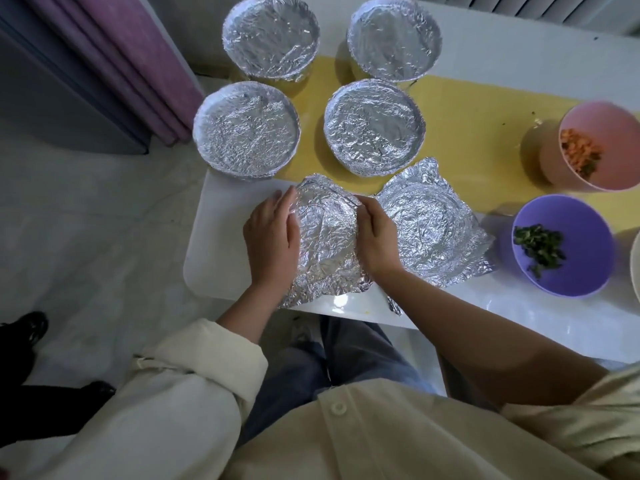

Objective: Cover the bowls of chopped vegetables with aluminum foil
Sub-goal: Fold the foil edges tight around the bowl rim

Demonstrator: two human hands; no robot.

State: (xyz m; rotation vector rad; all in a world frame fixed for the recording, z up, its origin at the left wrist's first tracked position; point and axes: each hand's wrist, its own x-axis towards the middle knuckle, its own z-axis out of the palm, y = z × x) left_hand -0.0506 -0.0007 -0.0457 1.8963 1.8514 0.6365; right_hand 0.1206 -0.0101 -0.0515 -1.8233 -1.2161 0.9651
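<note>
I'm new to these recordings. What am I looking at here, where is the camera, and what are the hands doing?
There is no machine: a person works bare-handed, and the single picture comes from a camera on their head, looking down. On the white table stand four foil-covered bowls, an uncovered pink bowl of orange pieces and an uncovered purple bowl of green pieces, and a loose foil sheet lies there too. The left hand presses flat and the right hand curls against a crumpled foil piece between them; what it covers is hidden.
</note>
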